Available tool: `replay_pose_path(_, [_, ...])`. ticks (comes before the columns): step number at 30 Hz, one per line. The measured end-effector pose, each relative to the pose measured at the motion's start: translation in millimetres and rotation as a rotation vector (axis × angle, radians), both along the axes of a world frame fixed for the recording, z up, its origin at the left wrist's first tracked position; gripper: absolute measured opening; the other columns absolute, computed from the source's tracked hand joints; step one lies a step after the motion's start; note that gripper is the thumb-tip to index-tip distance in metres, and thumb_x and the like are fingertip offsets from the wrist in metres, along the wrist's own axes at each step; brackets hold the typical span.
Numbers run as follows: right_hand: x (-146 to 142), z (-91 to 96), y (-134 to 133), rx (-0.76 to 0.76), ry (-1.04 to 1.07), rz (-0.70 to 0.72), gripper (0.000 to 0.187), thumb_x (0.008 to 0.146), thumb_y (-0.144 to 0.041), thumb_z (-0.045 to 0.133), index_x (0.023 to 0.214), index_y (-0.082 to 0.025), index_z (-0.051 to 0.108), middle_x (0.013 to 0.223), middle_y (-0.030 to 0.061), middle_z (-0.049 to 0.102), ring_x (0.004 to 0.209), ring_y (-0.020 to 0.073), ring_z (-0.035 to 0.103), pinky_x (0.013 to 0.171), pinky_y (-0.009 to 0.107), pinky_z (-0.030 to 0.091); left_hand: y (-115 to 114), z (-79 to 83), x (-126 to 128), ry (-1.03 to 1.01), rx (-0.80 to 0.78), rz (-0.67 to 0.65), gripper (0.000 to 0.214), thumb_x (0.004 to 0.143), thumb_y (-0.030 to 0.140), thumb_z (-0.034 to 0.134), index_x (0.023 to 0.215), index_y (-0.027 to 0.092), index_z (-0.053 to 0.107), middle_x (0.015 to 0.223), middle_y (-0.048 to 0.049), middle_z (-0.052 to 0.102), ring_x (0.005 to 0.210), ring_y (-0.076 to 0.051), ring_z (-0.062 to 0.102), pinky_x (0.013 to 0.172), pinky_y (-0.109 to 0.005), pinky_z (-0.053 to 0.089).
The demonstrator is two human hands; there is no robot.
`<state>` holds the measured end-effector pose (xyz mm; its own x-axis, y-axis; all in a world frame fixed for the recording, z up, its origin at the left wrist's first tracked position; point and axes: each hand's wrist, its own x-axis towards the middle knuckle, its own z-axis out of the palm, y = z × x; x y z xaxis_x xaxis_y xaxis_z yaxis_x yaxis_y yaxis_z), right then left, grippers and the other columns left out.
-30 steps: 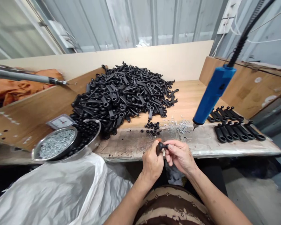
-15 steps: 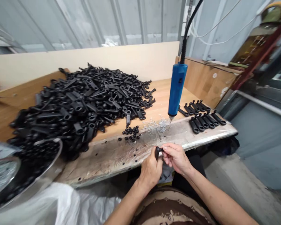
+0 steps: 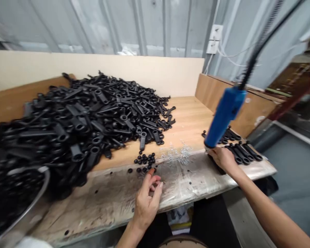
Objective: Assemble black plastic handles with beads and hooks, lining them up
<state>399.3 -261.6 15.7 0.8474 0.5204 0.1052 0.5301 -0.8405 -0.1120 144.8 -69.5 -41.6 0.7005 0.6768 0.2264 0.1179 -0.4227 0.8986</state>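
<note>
My left hand [image 3: 146, 197] rests on the plastic-covered front strip of the bench [image 3: 113, 203], fingers loosely apart and empty, its fingertips just short of a cluster of small black round caps [image 3: 144, 160]. Over at the bench's right end, my right hand [image 3: 223, 158] is closed on a black plastic lever part [image 3: 217, 168] and presses it down beside a row of similar parts [image 3: 241, 151]. A blue electric screwdriver [image 3: 222, 117] hangs on a cable right above that hand. Loose silver screws [image 3: 178, 153] lie between the two hands.
A big heap of black lever parts [image 3: 93, 113] covers the left and middle of the wooden bench. A metal bowl [image 3: 28, 210] with black pieces sits at the front left. Beige boards wall the bench's back and right side; beyond the right edge the floor drops away.
Both hands held one black part together at my lap. Now they are apart: the right carried the part to the row at the right, the left went to the caps. View turned right.
</note>
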Motion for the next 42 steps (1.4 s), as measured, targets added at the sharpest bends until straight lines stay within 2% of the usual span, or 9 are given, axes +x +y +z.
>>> replay_pose_path(7, [-32.8, -8.5, -32.0, 0.220, -0.028, -0.138, 0.035, 0.077, -0.049, 0.045, 0.088, -0.022, 0.064, 0.082, 0.0098, 0.068, 0.070, 0.0259, 0.061, 0.056, 0.029, 0.038, 49.4, -8.9, -31.9, -0.248, -0.297, 0.312, 0.037, 0.073, 0.034, 0.060, 0.104, 0.015, 0.053, 0.082, -0.0051, 0.066, 0.066, -0.014, 0.061, 0.062, -0.025, 0.050])
replay_pose_path(11, [-98.7, 9.3, -20.0, 0.227, 0.642, 0.505, 0.028, 0.077, -0.048, 0.050, 0.078, -0.024, 0.066, 0.072, 0.0047, 0.066, 0.062, 0.0175, 0.060, 0.055, 0.024, 0.042, 54.2, -5.7, -30.9, -0.284, -0.495, 0.294, 0.043, 0.071, 0.036, 0.063, 0.106, 0.012, 0.052, 0.081, -0.0062, 0.067, 0.065, -0.015, 0.063, 0.057, -0.023, 0.050])
replay_pose_path(14, [-121.0, 30.5, 44.5, 0.107, 0.670, 0.838, 0.024, 0.085, -0.037, 0.045, 0.080, -0.023, 0.063, 0.070, 0.0031, 0.063, 0.064, 0.0143, 0.056, 0.060, 0.023, 0.040, 51.8, -2.4, -28.1, -0.249, -0.506, 0.263, 0.046, 0.069, 0.038, 0.065, 0.105, 0.011, 0.054, 0.082, -0.0078, 0.067, 0.071, -0.017, 0.064, 0.057, -0.023, 0.050])
replay_pose_path(19, [-110.8, 38.4, 189.2, -0.135, -0.010, 0.816, 0.024, 0.086, -0.016, 0.037, 0.091, -0.020, 0.060, 0.082, 0.0063, 0.062, 0.076, 0.0167, 0.056, 0.061, 0.023, 0.036, 50.3, -1.5, -30.4, -0.281, -0.497, 0.298, 0.041, 0.067, 0.039, 0.065, 0.097, 0.012, 0.059, 0.077, -0.0068, 0.068, 0.065, -0.017, 0.063, 0.055, -0.023, 0.051])
replay_pose_path(24, [-104.0, 20.9, 266.8, -0.325, -0.114, 0.899, 0.023, 0.081, -0.010, 0.043, 0.091, -0.013, 0.064, 0.087, 0.0133, 0.064, 0.081, 0.0216, 0.060, 0.064, 0.026, 0.040, 50.6, -4.0, -32.0, -0.337, -0.505, 0.309, 0.036, 0.068, 0.036, 0.063, 0.095, 0.012, 0.059, 0.074, -0.0061, 0.067, 0.061, -0.015, 0.062, 0.054, -0.025, 0.051])
replay_pose_path(30, [-117.0, 40.5, 257.1, -0.126, -0.056, 0.901, 0.024, 0.086, -0.019, 0.041, 0.098, -0.014, 0.062, 0.094, 0.0105, 0.065, 0.085, 0.0178, 0.060, 0.070, 0.024, 0.041, 51.6, -2.9, -30.3, -0.380, -0.388, 0.364, 0.041, 0.071, 0.031, 0.060, 0.105, 0.012, 0.052, 0.093, -0.0113, 0.064, 0.084, -0.019, 0.062, 0.071, -0.030, 0.051])
replay_pose_path(36, [-170.5, 51.1, 221.9, 0.516, 0.876, 1.068, 0.025, 0.085, -0.032, 0.045, 0.087, -0.015, 0.063, 0.063, -0.0012, 0.058, 0.053, 0.0091, 0.053, 0.051, 0.018, 0.040, 52.1, 15.4, -39.6, -0.307, -0.051, 0.406, 0.068, 0.066, 0.023, 0.063, 0.128, 0.019, 0.035, 0.123, -0.0091, 0.049, 0.111, -0.021, 0.048, 0.093, -0.032, 0.039])
replay_pose_path(39, [-172.8, 37.9, 225.5, 0.456, 0.791, 1.101, 0.024, 0.085, -0.028, 0.045, 0.093, -0.016, 0.064, 0.069, 0.0001, 0.061, 0.057, 0.0096, 0.054, 0.055, 0.019, 0.040, 58.3, 12.6, -46.6, -0.356, -0.199, 0.433, 0.042, 0.071, 0.021, 0.054, 0.113, 0.017, 0.048, 0.081, -0.0001, 0.059, 0.065, -0.012, 0.057, 0.063, -0.023, 0.047])
replay_pose_path(42, [-163.7, 22.9, 235.8, 0.072, 0.329, 0.997, 0.020, 0.080, -0.021, 0.048, 0.090, -0.017, 0.065, 0.077, 0.0047, 0.066, 0.074, 0.0159, 0.059, 0.065, 0.024, 0.041, 66.2, 1.7, -51.1, -0.398, -0.397, 0.463, 0.022, 0.070, 0.022, 0.054, 0.091, 0.016, 0.056, 0.054, 0.0065, 0.046, 0.040, -0.006, 0.040, 0.040, -0.018, 0.033])
